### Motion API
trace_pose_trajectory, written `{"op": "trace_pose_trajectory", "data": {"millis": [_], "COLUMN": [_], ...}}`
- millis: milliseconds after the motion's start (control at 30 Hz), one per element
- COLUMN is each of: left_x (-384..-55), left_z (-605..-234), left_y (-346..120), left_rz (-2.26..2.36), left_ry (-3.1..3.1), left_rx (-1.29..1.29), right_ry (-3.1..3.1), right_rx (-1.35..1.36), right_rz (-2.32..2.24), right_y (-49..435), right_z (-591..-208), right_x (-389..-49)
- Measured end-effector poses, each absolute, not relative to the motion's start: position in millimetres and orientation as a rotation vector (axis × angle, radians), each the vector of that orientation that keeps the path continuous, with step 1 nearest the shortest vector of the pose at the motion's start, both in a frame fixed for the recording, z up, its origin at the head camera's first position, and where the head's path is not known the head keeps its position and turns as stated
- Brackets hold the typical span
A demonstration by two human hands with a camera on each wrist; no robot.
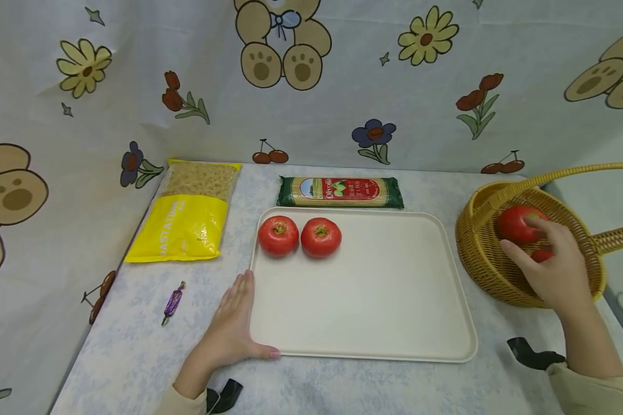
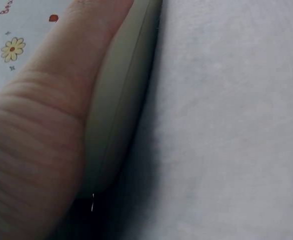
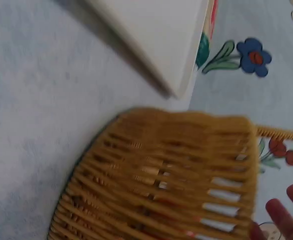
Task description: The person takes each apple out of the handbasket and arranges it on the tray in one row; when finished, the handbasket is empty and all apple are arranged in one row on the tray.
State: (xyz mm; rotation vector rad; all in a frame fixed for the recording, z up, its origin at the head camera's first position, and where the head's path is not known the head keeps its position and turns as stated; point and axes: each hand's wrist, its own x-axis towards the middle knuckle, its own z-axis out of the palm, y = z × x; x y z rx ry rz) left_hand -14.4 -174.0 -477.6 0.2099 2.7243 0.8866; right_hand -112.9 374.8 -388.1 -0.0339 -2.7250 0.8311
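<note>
A white rectangular tray [image 1: 374, 311] lies on the table, with two red tomatoes, one tomato [image 1: 278, 236] and another tomato [image 1: 321, 237], side by side in its upper left corner. My left hand [image 1: 233, 328] rests along the tray's left side, fingers straight and thumb at the lower left corner. In the left wrist view the thumb side of the hand [image 2: 46, 125] lies against the tray's outer wall [image 2: 119, 100]. At the right, my right hand [image 1: 558, 265] reaches into a wicker basket [image 1: 490, 274], thumb and fingers spread beside a tomato [image 1: 516, 225]. Part of another tomato [image 1: 542, 253] shows below it.
Behind the tray lies a pack of spaghetti [image 1: 340, 192]. A yellow bag of pasta [image 1: 187, 219] lies at the back left, and a purple wrapped candy [image 1: 173, 303] in front of it. The basket's tall handle [image 1: 576, 172] arches over the right side. A patterned cloth [image 1: 311, 121] hangs behind.
</note>
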Motion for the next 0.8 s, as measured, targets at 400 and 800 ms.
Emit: {"op": "trace_pose_trajectory", "data": {"millis": [400,800], "left_x": [-14,-14], "left_z": [-478,-477], "left_y": [-174,-175], "left_rz": [0.883,0.886], "left_ry": [2.717,2.711], "left_rx": [0.214,0.21], "right_ry": [-2.855,-3.001], "right_rx": [-0.347,-0.555], "right_rz": [0.874,0.771], "right_y": [405,423], "right_z": [-390,-395], "right_x": [-158,-181]}}
